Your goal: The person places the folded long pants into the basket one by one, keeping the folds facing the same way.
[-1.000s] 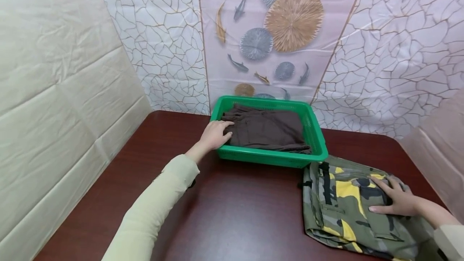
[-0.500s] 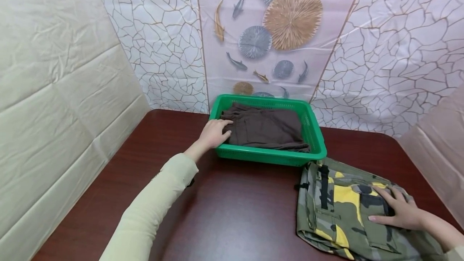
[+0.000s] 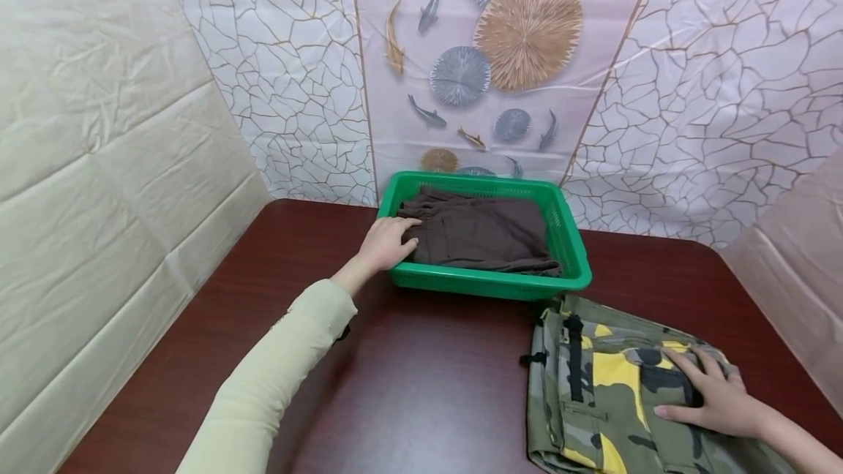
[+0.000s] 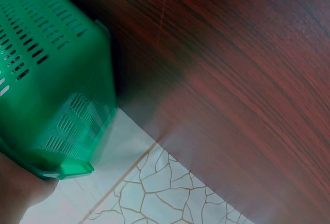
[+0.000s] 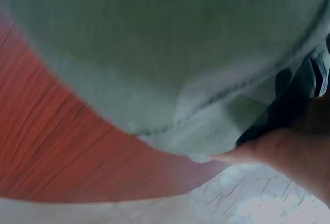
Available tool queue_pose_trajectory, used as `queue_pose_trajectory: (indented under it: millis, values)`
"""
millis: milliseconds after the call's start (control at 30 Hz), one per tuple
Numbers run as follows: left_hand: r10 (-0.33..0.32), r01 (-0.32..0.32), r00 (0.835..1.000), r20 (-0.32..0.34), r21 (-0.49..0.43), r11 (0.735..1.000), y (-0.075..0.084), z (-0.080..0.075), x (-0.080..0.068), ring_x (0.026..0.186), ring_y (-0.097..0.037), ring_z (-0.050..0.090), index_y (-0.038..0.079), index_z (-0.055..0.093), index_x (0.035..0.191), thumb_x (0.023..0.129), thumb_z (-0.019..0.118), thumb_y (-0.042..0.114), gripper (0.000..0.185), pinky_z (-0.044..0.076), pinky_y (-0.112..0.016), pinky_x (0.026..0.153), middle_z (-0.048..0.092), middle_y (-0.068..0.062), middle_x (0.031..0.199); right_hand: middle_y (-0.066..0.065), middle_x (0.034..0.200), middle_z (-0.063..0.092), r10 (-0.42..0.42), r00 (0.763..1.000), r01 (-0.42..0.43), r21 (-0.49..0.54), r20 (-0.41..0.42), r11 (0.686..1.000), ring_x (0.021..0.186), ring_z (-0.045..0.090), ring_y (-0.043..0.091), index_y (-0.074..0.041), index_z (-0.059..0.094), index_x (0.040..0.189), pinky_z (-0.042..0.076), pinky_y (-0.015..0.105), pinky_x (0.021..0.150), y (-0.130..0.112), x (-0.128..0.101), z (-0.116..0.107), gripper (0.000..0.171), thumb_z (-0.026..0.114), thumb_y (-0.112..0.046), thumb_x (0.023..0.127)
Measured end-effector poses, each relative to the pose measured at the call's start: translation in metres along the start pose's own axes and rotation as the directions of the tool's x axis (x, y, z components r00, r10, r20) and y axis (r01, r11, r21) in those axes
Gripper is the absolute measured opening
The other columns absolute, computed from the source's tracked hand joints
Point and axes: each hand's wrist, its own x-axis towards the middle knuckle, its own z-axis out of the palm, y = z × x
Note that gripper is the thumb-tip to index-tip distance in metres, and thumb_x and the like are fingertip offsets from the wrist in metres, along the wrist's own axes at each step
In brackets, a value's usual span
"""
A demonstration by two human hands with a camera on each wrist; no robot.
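A green plastic basket (image 3: 487, 280) stands at the back of the table, with folded brown trousers (image 3: 481, 232) lying inside. My left hand (image 3: 385, 243) grips its left rim, thumb and a finger reaching over onto the brown cloth. In the left wrist view, the slotted basket wall (image 4: 56, 95) shows beside part of that hand. At the front right lie folded camouflage cargo pants (image 3: 615, 379) in green, grey and yellow, with black straps. My right hand (image 3: 718, 401) rests on top of them, fingers spread. Their green cloth (image 5: 129, 64) fills much of the right wrist view.
The dark red-brown wooden table (image 3: 421, 379) extends on both sides of the basket. A patterned curtain (image 3: 303, 93) hangs right behind its back edge. Pale cloth walls (image 3: 118, 189) close in the left and right sides.
The camouflage pants have slid left and toward me under my right hand, away from the basket's corner. My left hand and the basket stay together, nearly in place.
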Motion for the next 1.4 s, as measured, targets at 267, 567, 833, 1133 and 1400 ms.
queue_pose_trajectory:
  millis: [267, 567, 833, 1133, 1400]
  values:
    - [0.001, -0.001, 1.0, -0.007, 0.016, 1.0, -0.003, -0.002, -0.001, 0.128, -0.029, 0.046, 0.015, 0.05, 0.138, 0.096, 0.052, 0.025, 0.043, 0.03, -0.045, 0.112, 0.054, -0.011, 0.136, 0.049, 0.133, 0.016, -0.006, 1.0, 0.005, -0.017, -0.009, 1.0, 0.119, 0.017, 0.069, -0.005, 0.012, 0.15, 0.008, 0.081, 0.086, -0.03, 0.02, 0.004, 0.098, 0.07, -0.044, 0.081]
    - [0.012, -0.012, 1.0, 0.012, 0.011, 1.0, -0.002, 0.004, -0.001, 0.128, -0.029, 0.046, 0.015, 0.05, 0.138, 0.096, 0.052, 0.025, 0.043, 0.03, -0.045, 0.112, 0.055, -0.01, 0.136, 0.048, 0.134, 0.015, -0.043, 0.999, 0.043, 0.005, 0.015, 0.999, 0.117, 0.015, 0.074, -0.001, 0.023, 0.145, 0.011, 0.081, 0.086, -0.067, 0.038, 0.013, 0.093, 0.072, -0.045, 0.079]
    - [0.013, -0.013, 1.0, 0.013, -0.002, 1.0, 0.002, 0.004, 0.003, 0.128, -0.029, 0.046, 0.016, 0.051, 0.137, 0.097, 0.052, 0.024, 0.041, 0.03, -0.045, 0.112, 0.055, -0.009, 0.135, 0.037, 0.15, -0.004, -0.242, 0.962, 0.221, 0.16, 0.128, 0.962, 0.133, 0.003, 0.063, -0.02, 0.012, 0.153, 0.013, 0.082, 0.084, -0.047, 0.033, -0.014, 0.091, 0.07, -0.029, 0.083]
    - [-0.003, 0.003, 1.0, 0.016, 0.001, 1.0, -0.002, 0.004, -0.001, 0.129, -0.028, 0.045, 0.016, 0.05, 0.138, 0.097, 0.052, 0.025, 0.042, 0.028, -0.044, 0.113, 0.054, -0.008, 0.137, -0.019, 0.155, -0.018, -0.504, 0.86, 0.505, 0.011, 0.086, 0.863, 0.145, -0.012, 0.01, -0.009, 0.021, 0.151, 0.048, 0.053, 0.074, -0.003, 0.008, -0.007, 0.103, 0.078, -0.031, 0.068]
    - [0.007, -0.007, 1.0, -0.004, 0.0, 1.0, -0.001, 0.002, 0.0, 0.129, -0.027, 0.045, 0.017, 0.051, 0.137, 0.096, 0.052, 0.025, 0.041, 0.029, -0.044, 0.113, 0.055, -0.008, 0.136, 0.004, 0.16, -0.004, -0.508, 0.861, 0.508, -0.002, -0.016, 0.861, 0.145, -0.011, 0.011, -0.008, 0.028, 0.149, 0.039, 0.069, 0.07, -0.03, 0.019, 0.013, 0.104, 0.075, -0.043, 0.063]
